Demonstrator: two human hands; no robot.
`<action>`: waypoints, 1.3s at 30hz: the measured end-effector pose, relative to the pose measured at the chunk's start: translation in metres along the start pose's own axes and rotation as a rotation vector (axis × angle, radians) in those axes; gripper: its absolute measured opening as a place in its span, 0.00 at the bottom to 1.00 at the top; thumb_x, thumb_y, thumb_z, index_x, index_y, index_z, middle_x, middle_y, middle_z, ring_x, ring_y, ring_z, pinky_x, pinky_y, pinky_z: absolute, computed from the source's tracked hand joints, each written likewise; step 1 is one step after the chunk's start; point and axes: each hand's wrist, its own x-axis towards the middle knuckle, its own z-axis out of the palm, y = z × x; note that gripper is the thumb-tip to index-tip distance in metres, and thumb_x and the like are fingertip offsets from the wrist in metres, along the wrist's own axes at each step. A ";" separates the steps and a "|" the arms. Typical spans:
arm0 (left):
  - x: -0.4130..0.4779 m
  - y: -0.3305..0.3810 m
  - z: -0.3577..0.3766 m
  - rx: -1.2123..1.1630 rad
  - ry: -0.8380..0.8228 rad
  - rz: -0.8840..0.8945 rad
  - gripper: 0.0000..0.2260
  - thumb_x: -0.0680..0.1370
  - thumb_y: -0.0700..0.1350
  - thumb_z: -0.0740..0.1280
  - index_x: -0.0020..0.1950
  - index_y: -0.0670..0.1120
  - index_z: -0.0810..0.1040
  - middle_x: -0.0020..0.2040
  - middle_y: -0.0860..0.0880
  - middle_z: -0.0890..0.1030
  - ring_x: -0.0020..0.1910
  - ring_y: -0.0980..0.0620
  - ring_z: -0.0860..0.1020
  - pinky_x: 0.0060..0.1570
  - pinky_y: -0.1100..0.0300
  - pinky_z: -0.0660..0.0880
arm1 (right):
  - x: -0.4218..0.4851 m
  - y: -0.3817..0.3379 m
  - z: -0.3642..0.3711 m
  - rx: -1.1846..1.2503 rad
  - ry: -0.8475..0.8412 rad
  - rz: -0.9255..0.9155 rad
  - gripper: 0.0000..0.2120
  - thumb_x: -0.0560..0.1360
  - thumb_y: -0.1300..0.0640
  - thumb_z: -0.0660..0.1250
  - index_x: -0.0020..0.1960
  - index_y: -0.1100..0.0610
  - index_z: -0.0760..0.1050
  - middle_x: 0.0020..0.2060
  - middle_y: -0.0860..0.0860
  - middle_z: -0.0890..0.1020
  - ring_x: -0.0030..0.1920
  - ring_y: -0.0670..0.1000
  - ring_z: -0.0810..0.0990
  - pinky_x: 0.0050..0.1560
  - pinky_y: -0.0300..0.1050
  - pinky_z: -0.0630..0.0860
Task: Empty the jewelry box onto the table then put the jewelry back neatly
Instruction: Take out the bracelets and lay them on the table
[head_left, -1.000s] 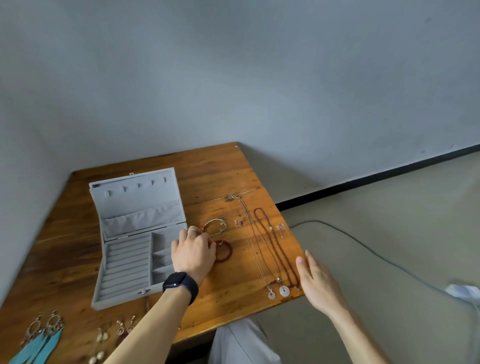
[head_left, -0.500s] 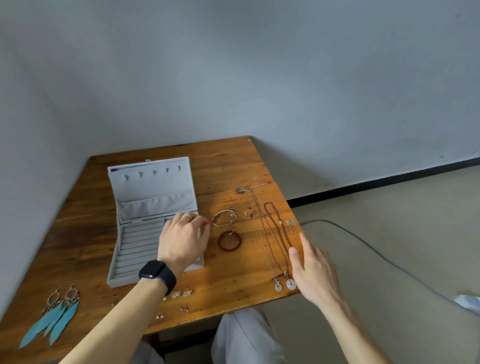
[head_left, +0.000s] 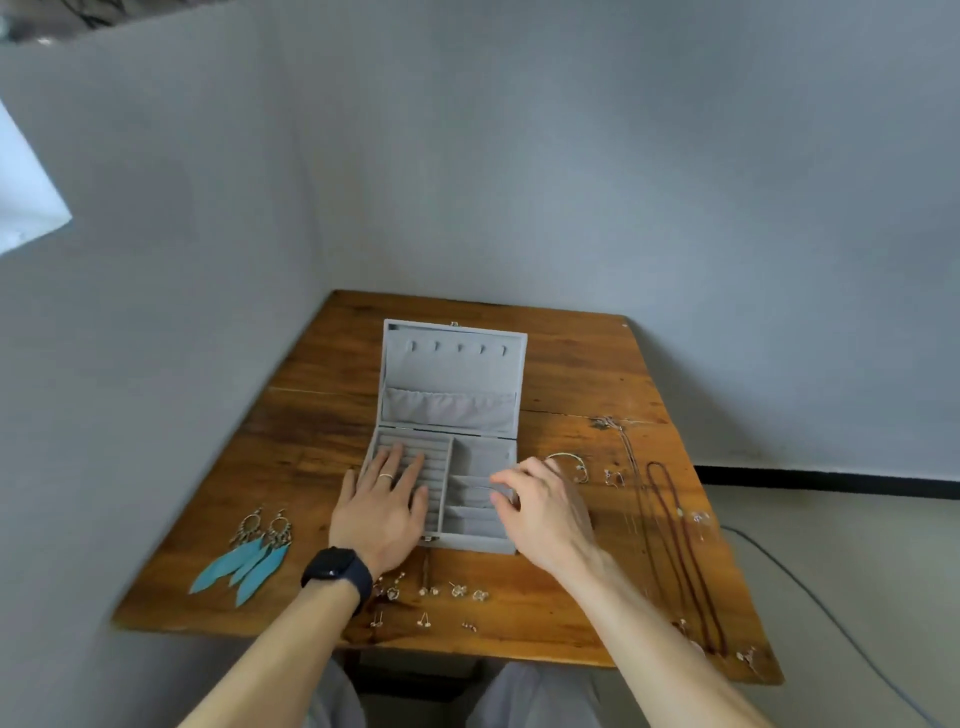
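Observation:
An open grey jewelry box (head_left: 451, 364) stands in the middle of the wooden table (head_left: 576, 364); the compartments I can see hold nothing. My left hand (head_left: 382, 501) lies flat, fingers straight, on the ring slots in the box's left half. Fingers curled, my right hand (head_left: 543, 506) hovers over the small compartments at the box's right edge; I cannot make out anything in it. A silver bangle (head_left: 569, 461) lies just right of that hand. The red bracelet is out of sight.
Blue feather earrings (head_left: 249, 561) lie at the front left. Several small earrings (head_left: 452, 590) sit in rows in front of the box. Long necklaces (head_left: 670, 519) stretch along the table's right edge. Walls close the back and left. A cable (head_left: 831, 613) runs across the floor.
The view has swung left and centred on the box. My left hand moved from the box's right edge onto the ring slots. My right hand came from the table's right edge to the box.

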 end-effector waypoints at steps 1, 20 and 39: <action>0.000 0.000 0.001 0.001 -0.002 -0.001 0.25 0.84 0.58 0.44 0.81 0.58 0.52 0.82 0.53 0.52 0.81 0.52 0.47 0.77 0.46 0.47 | 0.006 -0.004 0.004 -0.009 -0.025 -0.009 0.13 0.80 0.48 0.65 0.61 0.49 0.81 0.55 0.46 0.81 0.56 0.50 0.74 0.53 0.44 0.75; -0.004 -0.003 -0.002 -0.023 0.014 -0.028 0.25 0.84 0.57 0.43 0.81 0.57 0.50 0.82 0.52 0.50 0.81 0.51 0.46 0.77 0.44 0.48 | 0.049 -0.030 0.021 -0.402 -0.225 -0.439 0.12 0.77 0.65 0.61 0.59 0.55 0.72 0.57 0.51 0.72 0.60 0.53 0.70 0.59 0.47 0.69; 0.002 0.043 -0.028 -0.164 0.066 0.187 0.18 0.80 0.52 0.61 0.70 0.58 0.71 0.67 0.52 0.76 0.67 0.49 0.70 0.70 0.50 0.63 | -0.064 -0.008 -0.043 0.662 0.179 0.228 0.09 0.81 0.60 0.64 0.50 0.46 0.74 0.44 0.38 0.82 0.46 0.44 0.82 0.44 0.33 0.77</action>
